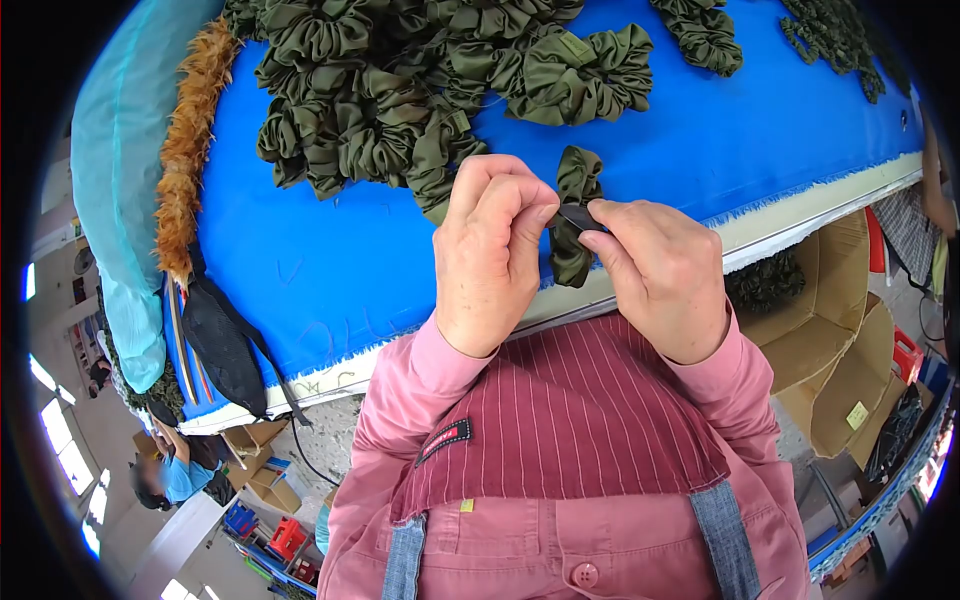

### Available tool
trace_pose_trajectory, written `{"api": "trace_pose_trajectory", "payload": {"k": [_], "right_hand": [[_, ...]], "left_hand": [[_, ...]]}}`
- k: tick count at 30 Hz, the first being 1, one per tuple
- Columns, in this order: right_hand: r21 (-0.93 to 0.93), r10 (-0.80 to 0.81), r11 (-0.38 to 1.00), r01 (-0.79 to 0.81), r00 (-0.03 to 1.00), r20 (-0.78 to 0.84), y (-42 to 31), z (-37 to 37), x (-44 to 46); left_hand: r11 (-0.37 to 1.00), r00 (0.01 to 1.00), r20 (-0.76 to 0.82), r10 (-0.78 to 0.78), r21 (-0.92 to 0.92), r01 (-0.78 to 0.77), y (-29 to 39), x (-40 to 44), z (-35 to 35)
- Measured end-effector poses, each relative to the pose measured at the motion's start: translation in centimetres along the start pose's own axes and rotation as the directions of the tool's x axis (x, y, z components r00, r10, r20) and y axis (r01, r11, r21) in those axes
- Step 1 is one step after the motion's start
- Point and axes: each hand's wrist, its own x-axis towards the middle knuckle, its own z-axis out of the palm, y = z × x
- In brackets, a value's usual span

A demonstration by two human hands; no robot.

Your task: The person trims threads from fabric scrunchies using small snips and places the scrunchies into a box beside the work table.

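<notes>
A dark green gathered fabric band (572, 262) hangs between my two hands, above the near edge of the blue table. My left hand (492, 250) is pinched at its upper left side; what lies between the fingertips is too small to make out. My right hand (660, 270) has thumb and forefinger closed on a small black tool (583, 217), whose thin tip points toward my left fingertips. Just beyond my hands lies a big pile of dark green scrunchies (380, 110), with another bunch (580, 75) farther right.
The blue table cover (300, 260) has a frayed near edge. At its left lie a brown feather duster (192, 130), a black cloth item (222, 345) and a teal sheer cloth (125, 180). An open cardboard box (835, 330) stands right, below the table. Another person (185, 475) is at lower left.
</notes>
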Motion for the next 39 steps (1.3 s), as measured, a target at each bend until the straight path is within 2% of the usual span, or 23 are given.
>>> {"api": "trace_pose_trajectory", "payload": {"k": [4,10,17,19,20,21,22,24,26,27,28,29,30,31,33,34,35,36,37,38,39], "right_hand": [[0.006,0.005,1.0,-0.005,1.0,-0.023,0.1,0.3,-0.1],[-0.03,0.011,0.999,-0.01,1.0,0.009,-0.1,0.2,0.0],[0.316,0.308,0.906,-0.282,0.951,-0.035,0.4,0.3,-0.4],[0.411,0.391,0.843,-0.346,0.92,-0.028,0.7,0.2,-0.4],[0.414,0.393,0.842,-0.347,0.919,-0.028,1.0,0.2,-0.5],[0.42,0.43,0.818,-0.393,0.903,0.005,1.4,0.3,-0.6],[0.426,0.466,0.792,-0.437,0.884,0.04,1.7,0.3,-0.7],[0.43,0.531,0.737,-0.521,0.841,0.107,2.2,0.8,-0.6],[0.425,0.478,0.773,-0.471,0.873,0.098,2.8,1.5,0.0],[0.418,0.423,0.807,-0.416,0.902,0.082,3.1,1.9,0.5],[0.411,0.363,0.839,-0.356,0.93,0.064,3.3,2.3,1.0],[0.402,0.302,0.868,-0.293,0.952,0.044,3.4,2.6,1.4],[0.396,0.292,0.873,-0.284,0.956,0.041,3.5,2.8,1.3],[0.375,0.261,0.889,-0.263,0.964,0.057,3.6,3.2,1.1],[0.325,0.195,0.922,-0.21,0.978,0.077,4.4,3.9,1.1],[0.298,0.163,0.938,-0.179,0.983,0.081,5.0,4.1,1.4],[0.297,0.158,0.94,-0.168,0.986,0.059,5.2,4.1,1.5],[0.296,0.152,0.943,-0.155,0.988,0.033,5.3,4.0,1.5],[0.279,0.141,0.95,-0.137,0.99,0.007,5.3,4.2,1.5],[0.322,0.137,0.937,-0.136,0.99,0.02,5.3,4.6,1.5],[0.366,0.131,0.921,-0.135,0.991,0.036,5.1,4.5,1.6]], "left_hand": [[0.976,0.99,-0.084,0.116,0.192,-0.098,0.0,-0.1,0.3],[0.941,0.968,-0.103,0.227,0.281,-0.19,0.1,-0.1,0.6],[0.953,0.956,-0.165,0.242,0.228,-0.202,0.1,-0.4,-2.1],[0.872,0.984,-0.122,0.13,0.487,-0.054,-0.7,-1.3,-6.0],[0.747,0.992,-0.008,-0.124,0.658,0.098,-1.4,-2.7,-9.0],[0.553,0.92,0.047,-0.389,0.811,0.192,-1.8,-4.3,-11.2],[0.548,0.919,0.046,-0.392,0.814,0.193,-1.9,-5.5,-12.0],[0.312,0.909,-0.002,-0.417,0.939,0.145,-2.1,-7.2,-12.8],[0.761,0.964,0.102,-0.244,0.636,0.126,-2.0,-7.2,-10.8],[0.933,0.957,0.254,-0.136,0.358,0.038,-1.0,-6.1,-9.2],[0.993,0.923,0.371,-0.1,0.089,0.071,-1.1,-5.9,-7.4],[0.975,0.883,0.469,-0.024,-0.184,0.124,-1.5,-5.8,-5.6],[0.906,0.816,0.575,0.055,-0.373,0.201,-1.8,-5.3,-3.8],[0.855,0.77,0.638,0.016,-0.408,0.321,-2.1,-5.5,-2.5],[0.923,0.79,0.574,-0.215,-0.145,0.357,-2.6,-6.5,-3.9],[0.805,0.731,0.434,-0.527,-0.019,0.593,-2.9,-7.3,-6.2],[0.725,0.709,0.163,-0.686,0.072,0.685,-4.2,-8.5,-8.8],[0.724,0.803,-0.182,-0.568,0.353,0.592,-4.7,-9.0,-11.1],[0.576,0.881,-0.245,-0.405,0.681,0.453,-5.4,-10.3,-14.6],[0.302,0.944,-0.243,-0.224,0.904,0.304,-6.1,-11.4,-16.8],[0.56,0.87,-0.328,-0.369,0.668,0.489,-4.2,-10.3,-16.7]]}}
